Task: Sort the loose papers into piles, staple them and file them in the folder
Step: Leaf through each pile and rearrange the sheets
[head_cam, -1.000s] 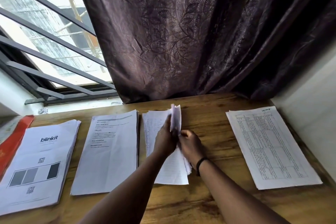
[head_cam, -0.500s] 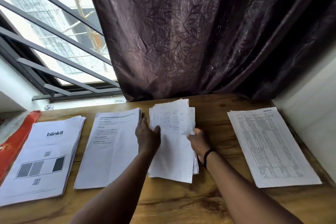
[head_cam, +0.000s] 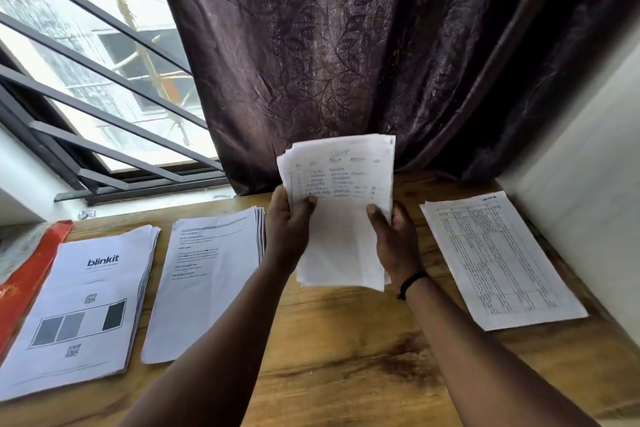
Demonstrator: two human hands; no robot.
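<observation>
Fingers (head_cam: 375,213) behind handwritten stack (head_cam: 341,218) hidden; writing illegible.

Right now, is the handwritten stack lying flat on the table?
No, both the left hand and right hand hold the handwritten stack upright.

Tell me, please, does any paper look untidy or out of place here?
Only the handwritten stack held upright in the left hand and right hand: its top edges are fanned and uneven. The blinkit pile also shows staggered edges on its right side. Nothing looks torn or spilled.
</observation>
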